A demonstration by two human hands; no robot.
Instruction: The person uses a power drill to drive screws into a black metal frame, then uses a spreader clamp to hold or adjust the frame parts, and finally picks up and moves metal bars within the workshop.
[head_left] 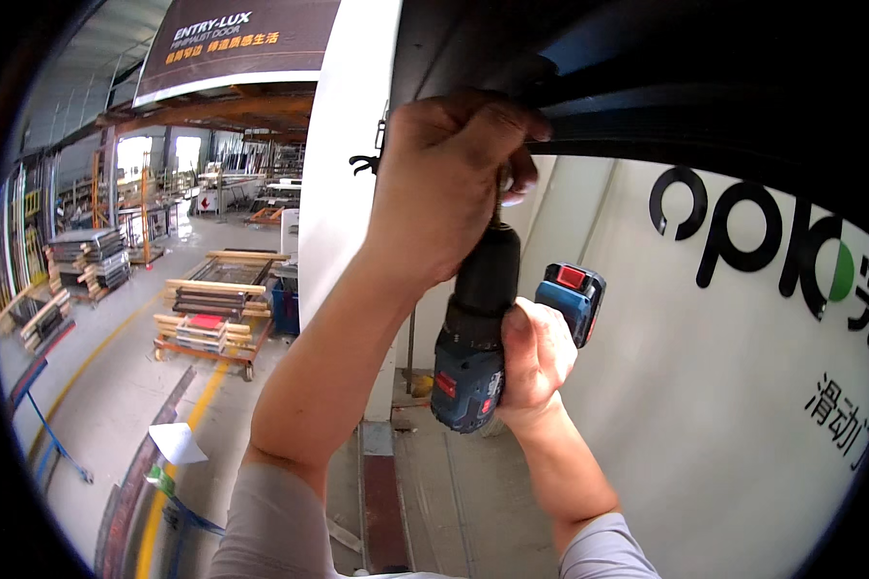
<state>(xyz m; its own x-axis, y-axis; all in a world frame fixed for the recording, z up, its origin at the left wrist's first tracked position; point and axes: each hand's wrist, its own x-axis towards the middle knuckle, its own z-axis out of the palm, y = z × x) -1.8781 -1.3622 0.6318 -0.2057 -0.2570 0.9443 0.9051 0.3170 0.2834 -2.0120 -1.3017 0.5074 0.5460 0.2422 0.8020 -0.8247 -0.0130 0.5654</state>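
Note:
My right hand (539,355) is wrapped round the handle of a dark blue cordless drill (468,372), which is held upright with its black chuck at the top. Its battery (574,294) with a red patch sticks out beyond my knuckles. From the chuck a thin bit (500,205) points up toward a dark overhead frame (666,87). My left hand (454,159) is raised against the underside of that frame, thumb and fingers pinched together above the bit. What lies between those fingertips is hidden.
A white panel (348,145) stands just left of my raised arm. To the right is a white wall (724,386) with large dark lettering. Down the workshop, a cart with stacked wooden bars (208,309) and piled panels (89,261) stand near yellow floor lines.

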